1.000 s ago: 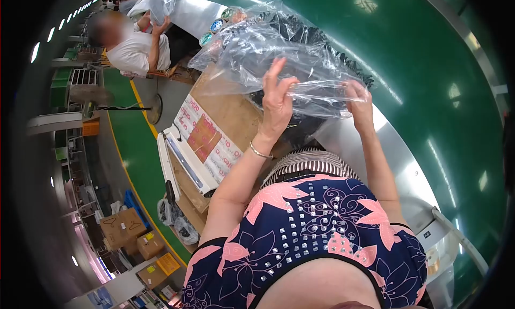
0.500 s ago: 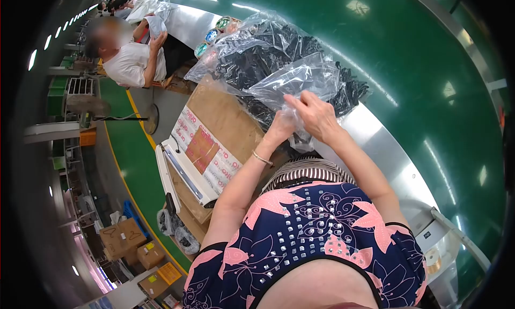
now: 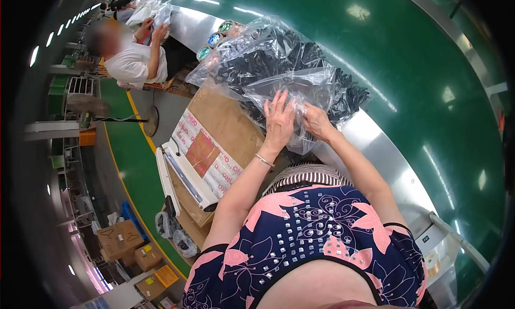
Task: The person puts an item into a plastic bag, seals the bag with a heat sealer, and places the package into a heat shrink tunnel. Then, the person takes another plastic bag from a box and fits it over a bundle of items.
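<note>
My left hand (image 3: pixel 279 122), with a bracelet at its wrist, lies on a clear plastic bag (image 3: pixel 316 90), its fingers stretched out and a little apart. Close beside it, my right hand (image 3: pixel 317 121) has its fingers bent around gathered plastic of the same bag. Beneath lies a large clear plastic bag (image 3: pixel 273 30) full of black, shiny things whose kind I cannot make out. The lower end of the plastic I handle hangs over the table edge, near my striped lap.
A cardboard box (image 3: pixel 230 113) with a white bar-shaped device (image 3: pixel 185 172) on it stands at left. Round rolls (image 3: pixel 214 39) lie beyond the bag. The green belt (image 3: pixel 407 51) curves along the metal table edge (image 3: pixel 383 153). Another person (image 3: pixel 134 62) works at upper left.
My left hand has gone from a closed grip on the plastic to lying spread on it. My right hand has dropped slightly, and the raised plastic has flattened.
</note>
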### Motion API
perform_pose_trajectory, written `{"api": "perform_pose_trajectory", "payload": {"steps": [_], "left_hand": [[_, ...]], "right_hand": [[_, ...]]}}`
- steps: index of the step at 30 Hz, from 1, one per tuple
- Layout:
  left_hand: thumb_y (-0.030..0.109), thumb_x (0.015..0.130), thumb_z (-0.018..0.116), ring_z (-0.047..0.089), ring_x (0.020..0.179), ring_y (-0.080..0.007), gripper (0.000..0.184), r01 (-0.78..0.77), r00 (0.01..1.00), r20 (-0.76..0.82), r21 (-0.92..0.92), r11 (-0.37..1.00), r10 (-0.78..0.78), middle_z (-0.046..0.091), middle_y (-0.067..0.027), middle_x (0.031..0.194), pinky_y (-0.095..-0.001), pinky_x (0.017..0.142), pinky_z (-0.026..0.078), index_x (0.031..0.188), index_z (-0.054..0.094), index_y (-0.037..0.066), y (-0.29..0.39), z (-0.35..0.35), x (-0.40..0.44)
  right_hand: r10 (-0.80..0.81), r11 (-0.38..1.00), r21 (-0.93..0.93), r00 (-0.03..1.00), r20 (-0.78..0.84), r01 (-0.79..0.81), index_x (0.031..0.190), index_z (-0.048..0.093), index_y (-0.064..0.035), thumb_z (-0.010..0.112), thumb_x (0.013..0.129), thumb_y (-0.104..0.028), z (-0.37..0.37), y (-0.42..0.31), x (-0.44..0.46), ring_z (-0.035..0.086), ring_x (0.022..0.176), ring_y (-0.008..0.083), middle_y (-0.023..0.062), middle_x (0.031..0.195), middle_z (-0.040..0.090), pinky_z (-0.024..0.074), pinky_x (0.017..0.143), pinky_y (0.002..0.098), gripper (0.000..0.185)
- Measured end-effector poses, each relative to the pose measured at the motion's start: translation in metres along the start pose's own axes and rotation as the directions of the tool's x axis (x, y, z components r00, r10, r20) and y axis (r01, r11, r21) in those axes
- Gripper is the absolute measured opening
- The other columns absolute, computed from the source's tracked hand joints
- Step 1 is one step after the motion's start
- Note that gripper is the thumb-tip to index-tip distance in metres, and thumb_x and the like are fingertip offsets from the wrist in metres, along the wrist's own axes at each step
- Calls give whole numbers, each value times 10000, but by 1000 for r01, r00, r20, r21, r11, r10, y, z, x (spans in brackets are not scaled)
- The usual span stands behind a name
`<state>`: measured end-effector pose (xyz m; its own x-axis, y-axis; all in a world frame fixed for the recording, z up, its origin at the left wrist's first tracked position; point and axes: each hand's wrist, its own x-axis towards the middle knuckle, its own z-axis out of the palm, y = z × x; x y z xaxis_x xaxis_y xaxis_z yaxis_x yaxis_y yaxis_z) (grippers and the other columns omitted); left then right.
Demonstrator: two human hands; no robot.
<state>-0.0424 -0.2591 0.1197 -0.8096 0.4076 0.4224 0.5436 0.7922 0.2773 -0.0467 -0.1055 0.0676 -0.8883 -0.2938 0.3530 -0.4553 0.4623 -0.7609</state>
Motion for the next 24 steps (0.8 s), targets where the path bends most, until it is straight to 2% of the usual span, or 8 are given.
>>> {"api": "perform_pose_trajectory", "payload": {"steps": [2, 4, 6, 8, 10, 12, 15, 24], "left_hand": [[93, 847, 552, 388, 1281, -306, 319, 94, 990, 111, -75, 993, -86, 469, -113, 1322, -492, 1041, 269, 1164, 565, 56, -16, 21, -11], [88, 837, 560, 403, 1268, -296, 325, 60, 994, 97, -38, 998, -56, 468, -119, 1321, -485, 1034, 280, 1160, 562, 52, -14, 21, -15], [76, 824, 568, 420, 1250, -293, 324, 55, 998, 35, -28, 998, -54, 476, -126, 1310, -467, 1029, 291, 1147, 563, 50, -12, 28, -19], [64, 820, 565, 433, 1233, -298, 318, 59, 998, 18, -29, 998, -58, 482, -132, 1297, -447, 1016, 321, 1138, 561, 40, -12, 30, -20], [52, 816, 562, 445, 1215, -303, 313, 63, 998, 4, -32, 997, -63, 488, -138, 1284, -428, 1002, 350, 1128, 559, 31, -13, 30, -20], [36, 820, 544, 472, 1172, -315, 298, 126, 992, -4, -176, 976, -128, 497, -139, 1260, -393, 955, 414, 1118, 554, 14, -13, 29, -22], [10, 848, 511, 505, 1094, -337, 233, 130, 984, -88, -222, 966, -153, 523, -140, 1219, -388, 902, 442, 1072, 575, 10, -12, 29, -24], [21, 844, 522, 508, 1075, -333, 218, 112, 988, -94, -121, 986, -124, 525, -135, 1198, -392, 883, 446, 1057, 570, 12, -11, 31, -24]], "right_hand": [[27, 995, -94, 999, -36, -31, 1023, 552, -36, 556, 760, -30, -9, -18, -8, 585, 875, 347, 154, 973, 556, 510, 707, 430, 263], [79, 945, -325, 993, 85, -48, 992, 569, -38, 562, 744, -38, -11, -20, -13, 585, 879, 304, 123, 965, 558, 518, 678, 418, 248], [62, 919, -394, 994, 90, -21, 952, 578, -57, 562, 733, -48, -9, -19, -16, 556, 925, 262, 90, 980, 549, 493, 709, 394, 220], [-181, 845, -524, 980, -84, 112, 916, 577, -75, 563, 735, -66, -12, -20, -15, 521, 970, 259, 86, 1008, 540, 443, 774, 376, 182], [-193, 842, -530, 974, -122, 100, 919, 577, -81, 571, 727, -68, -9, -16, -11, 508, 982, 259, 85, 1019, 537, 421, 796, 375, 192], [-201, 840, -536, 966, -161, 85, 921, 577, -87, 579, 720, -70, -6, -10, -8, 495, 995, 259, 83, 1030, 533, 398, 818, 374, 202], [-77, 899, -436, 993, -85, 32, 946, 581, -94, 595, 703, -73, -5, -1, -9, 502, 989, 264, 83, 1029, 537, 409, 805, 380, 245], [-93, 935, -353, 983, -159, 31, 957, 573, -82, 586, 669, -31, 0, 5, -10, 506, 962, 277, 91, 1001, 537, 403, 801, 383, 292]]}}
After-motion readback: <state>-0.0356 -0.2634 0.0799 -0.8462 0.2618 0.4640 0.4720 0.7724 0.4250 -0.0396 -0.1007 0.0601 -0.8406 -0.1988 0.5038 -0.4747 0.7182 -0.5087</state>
